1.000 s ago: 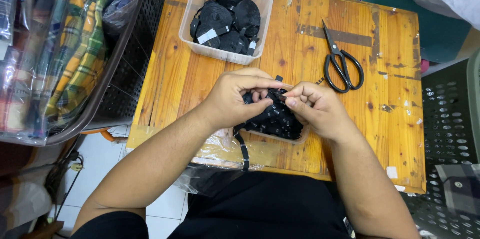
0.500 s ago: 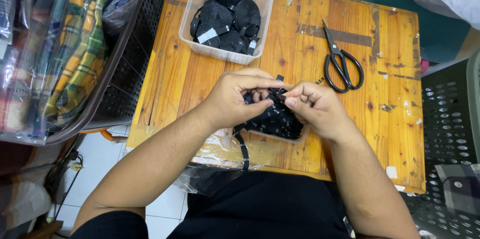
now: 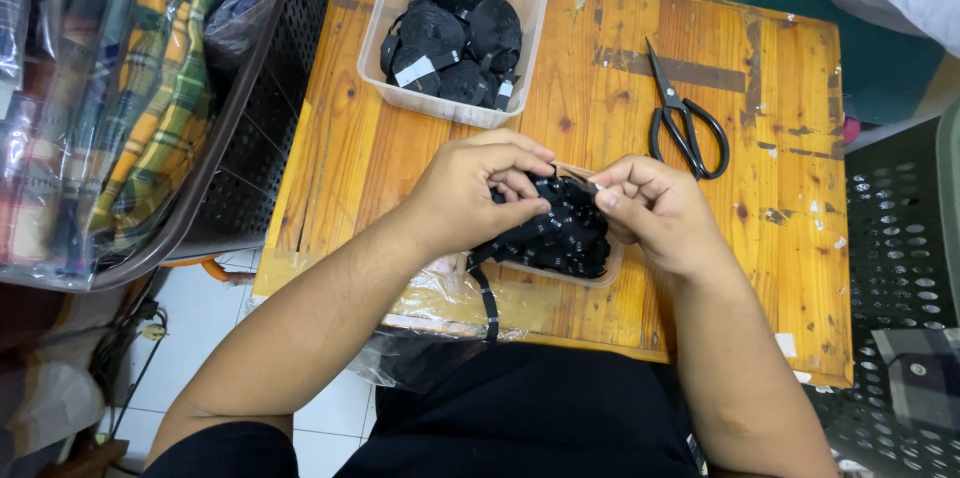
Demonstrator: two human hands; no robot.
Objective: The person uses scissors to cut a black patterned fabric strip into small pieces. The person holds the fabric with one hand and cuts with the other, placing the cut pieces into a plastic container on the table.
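Note:
Both my hands meet over a small clear tray (image 3: 612,268) heaped with black ribbon labels (image 3: 565,238) on a wooden table (image 3: 380,148). My left hand (image 3: 475,188) pinches the black ribbon with thumb and fingers curled. My right hand (image 3: 655,210) pinches the same ribbon from the right, fingertips nearly touching the left ones. A loose end of black ribbon (image 3: 487,303) hangs off the table's near edge toward my lap.
A clear plastic tub (image 3: 400,8) with several black ribbon rolls stands at the table's back left. Black scissors (image 3: 685,118) lie shut at the right. A dark basket of bagged plaid cloth (image 3: 130,108) is on the left, a dark perforated crate (image 3: 895,268) on the right.

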